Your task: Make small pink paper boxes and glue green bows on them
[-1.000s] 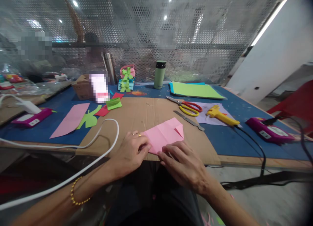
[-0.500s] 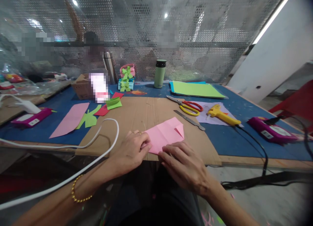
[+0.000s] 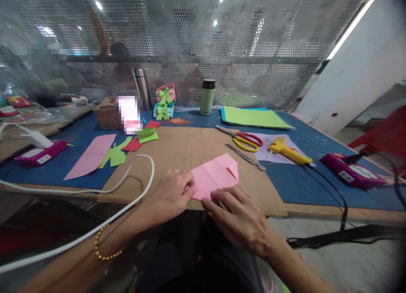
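Observation:
A folded pink paper (image 3: 212,174) lies on the brown cardboard, its right end turned over in a small triangular flap. My left hand (image 3: 173,193) is closed on the paper's left end, thumb and fingers pinched together. My right hand (image 3: 239,217) rests at the paper's lower edge with its fingers spread and slightly bent, the fingertips touching the paper. Beyond the paper's right end lies a grey metal blade (image 3: 245,157), and behind it are scissors (image 3: 244,140) with red and yellow handles.
The cardboard sheet (image 3: 171,153) covers the middle of the blue table. A yellow glue gun (image 3: 290,151) lies on the right, coloured sheets (image 3: 253,117) and a green cup (image 3: 207,97) at the back. A white cable (image 3: 152,174) loops past my left arm; pink and green cutouts lie left.
My right thumb and forefinger have slid slightly left along the paper's lower edge. My left hand keeps its grip in nearly the same place.

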Demonstrator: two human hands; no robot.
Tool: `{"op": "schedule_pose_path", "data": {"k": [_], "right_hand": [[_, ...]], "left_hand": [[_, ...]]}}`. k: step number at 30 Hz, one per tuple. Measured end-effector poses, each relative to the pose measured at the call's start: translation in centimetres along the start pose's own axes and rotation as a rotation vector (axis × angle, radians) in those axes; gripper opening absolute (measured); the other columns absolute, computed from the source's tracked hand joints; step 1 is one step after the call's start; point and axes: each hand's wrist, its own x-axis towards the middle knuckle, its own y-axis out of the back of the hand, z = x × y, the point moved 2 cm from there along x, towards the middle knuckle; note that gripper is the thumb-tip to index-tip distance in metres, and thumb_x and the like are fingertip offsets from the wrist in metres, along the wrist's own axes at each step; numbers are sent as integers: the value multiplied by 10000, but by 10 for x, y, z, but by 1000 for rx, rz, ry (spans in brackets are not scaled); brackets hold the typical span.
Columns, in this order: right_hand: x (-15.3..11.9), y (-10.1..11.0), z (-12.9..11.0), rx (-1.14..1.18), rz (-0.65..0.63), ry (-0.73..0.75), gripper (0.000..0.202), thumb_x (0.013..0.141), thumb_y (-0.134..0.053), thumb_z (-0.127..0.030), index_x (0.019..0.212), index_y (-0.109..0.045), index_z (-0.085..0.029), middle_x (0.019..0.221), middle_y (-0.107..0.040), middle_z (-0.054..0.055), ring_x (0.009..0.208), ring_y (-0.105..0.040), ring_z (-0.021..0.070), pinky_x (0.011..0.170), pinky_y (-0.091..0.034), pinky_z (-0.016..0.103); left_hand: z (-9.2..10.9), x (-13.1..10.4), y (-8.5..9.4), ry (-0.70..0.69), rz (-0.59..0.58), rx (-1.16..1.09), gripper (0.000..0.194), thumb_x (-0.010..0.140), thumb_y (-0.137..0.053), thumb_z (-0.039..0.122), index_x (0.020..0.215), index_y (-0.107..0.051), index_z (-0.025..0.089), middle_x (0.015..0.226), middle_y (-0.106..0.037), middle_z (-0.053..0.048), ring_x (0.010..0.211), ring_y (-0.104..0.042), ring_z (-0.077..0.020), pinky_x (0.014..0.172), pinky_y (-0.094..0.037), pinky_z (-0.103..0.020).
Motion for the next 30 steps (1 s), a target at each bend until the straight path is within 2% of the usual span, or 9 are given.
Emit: {"op": "schedule_pose_path", "data": {"k": [6,12,15,18,22,24,30], "right_hand": [[-2,0,0,1,-16,-8,303,917,-592,-159,1217,-629,-181,1004,-674,78,910,-561,222,754,-450,368],[-2,-1,0,-8,-4,-10,310,914,-597,-160,1222,-628,-180,1003,-675,78,917,-560,225,770,-452,373],[-2,-2,1,-11,-14,-9,318,915,-592,-159,1230,-625,-183,1006,-674,80,918,-560,226,768,-452,372],[-2,-2,0,-8,-11,-12,316,916,-590,-156,1228,-625,-187,1009,-674,79,922,-560,226,782,-451,377],[-3,-2,0,-1,-9,-10,321,913,-589,-159,1232,-622,-179,1006,-668,82,916,-559,225,786,-452,379],[-2,-2,0,-2,-17,-11,331,910,-587,-156,1238,-620,-179,1011,-666,85,901,-558,222,776,-453,377],[-2,-2,0,-3,-9,-13,338,899,-585,-145,1234,-622,-181,1012,-667,87,895,-562,222,774,-459,381]], "left_hand": [[2,1,1,13,-24,19,115,913,-511,201,798,-520,200,767,-584,-1,753,-488,-191,702,-315,-336],[-3,1,-3,20,14,-23,117,917,-522,224,801,-529,206,786,-592,-1,780,-510,-195,720,-329,-340],[-4,-1,-4,41,27,-61,21,910,-534,222,907,-547,206,816,-596,0,792,-528,-194,741,-347,-344],[-3,-3,-4,59,49,-89,100,905,-543,216,1004,-529,203,846,-602,-3,807,-540,-195,757,-362,-348],[0,-5,-4,60,60,-36,33,926,-528,233,916,-517,204,860,-603,-16,820,-533,-203,755,-363,-355],[1,-6,-5,39,58,4,73,945,-503,232,880,-519,204,874,-604,-22,840,-529,-207,771,-362,-363],[2,-9,-9,-17,104,39,86,965,-480,202,895,-530,202,904,-606,-26,868,-522,-207,789,-364,-365]]}}
